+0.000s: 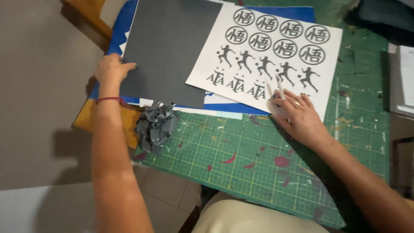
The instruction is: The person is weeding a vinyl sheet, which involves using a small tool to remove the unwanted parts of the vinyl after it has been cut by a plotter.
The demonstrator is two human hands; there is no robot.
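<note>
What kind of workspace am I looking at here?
Probably a home craft bench for cutting vinyl stickers. A paint-stained green cutting mat covers the table, a white sheet of cut black figures lies on it, and a scrap heap sits by the dark grey sheet.

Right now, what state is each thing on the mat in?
Dark grey sheet: flat, overlapping the white sheet's corner, left hand on its edge.
White decal sheet: flat, black shapes intact, right hand pressing its lower edge.
Tweezers: held in right hand.
Grey scrap pile: crumpled, loose.
Cutting mat: paint-stained.
</note>
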